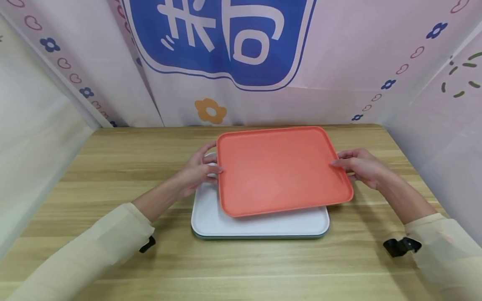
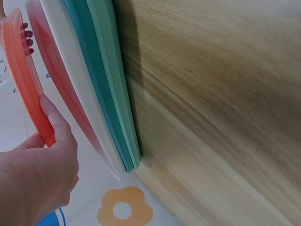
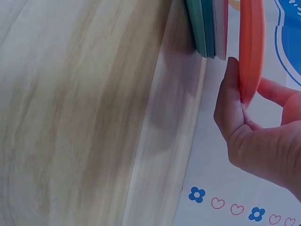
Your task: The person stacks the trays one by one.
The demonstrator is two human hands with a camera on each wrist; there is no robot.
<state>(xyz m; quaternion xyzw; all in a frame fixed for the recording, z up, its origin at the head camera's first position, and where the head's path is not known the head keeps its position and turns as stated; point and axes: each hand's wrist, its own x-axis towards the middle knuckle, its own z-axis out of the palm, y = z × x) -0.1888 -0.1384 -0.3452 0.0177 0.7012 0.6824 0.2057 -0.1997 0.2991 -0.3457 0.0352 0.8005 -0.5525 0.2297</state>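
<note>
A coral-red tray point(image 1: 282, 171) is held by its two short sides above a stack of trays. My left hand point(image 1: 197, 170) grips its left rim, thumb on top and fingers beneath. At the opposite rim my right hand point(image 1: 361, 166) pinches it the same way. The red tray is slightly turned and sits apart from the stack, as both wrist views show. Below it lies a white tray point(image 1: 260, 225), partly covered. Under that, the left wrist view shows a dark teal tray point(image 2: 101, 89) and light green tray edges point(image 2: 115, 89).
The stack rests on a wooden table point(image 1: 241, 267). Behind it hangs a printed curtain point(image 1: 324, 104) with a blue sign, and white fabric walls point(image 1: 34, 125) stand on both sides. Black straps point(image 1: 401, 246) show at the sleeves.
</note>
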